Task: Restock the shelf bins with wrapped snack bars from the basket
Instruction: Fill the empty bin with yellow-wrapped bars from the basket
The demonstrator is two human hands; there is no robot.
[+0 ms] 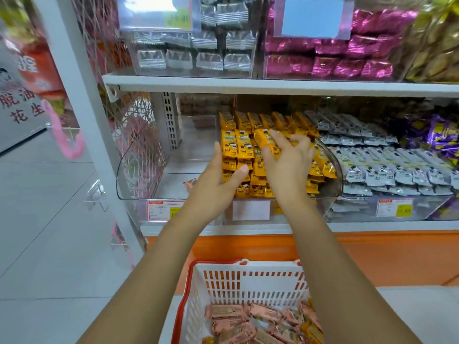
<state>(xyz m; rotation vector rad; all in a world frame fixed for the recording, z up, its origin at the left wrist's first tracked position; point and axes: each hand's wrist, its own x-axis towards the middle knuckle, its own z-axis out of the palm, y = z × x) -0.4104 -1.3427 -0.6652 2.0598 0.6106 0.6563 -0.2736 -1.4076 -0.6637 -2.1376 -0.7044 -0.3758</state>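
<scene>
A clear shelf bin on the lower shelf holds stacked yellow snack bars. My right hand pinches one yellow bar over the stack, fingers curled round it. My left hand lies flat against the left side of the yellow stack, thumb and fingers straight. Below, a white basket with a red rim holds pink wrapped bars and a few yellow bars.
Left of the yellow stack is a clear bin with one pink bar. Grey bars and purple packs fill bins to the right. The upper shelf carries silver packs and magenta packs. A white shelf post stands left.
</scene>
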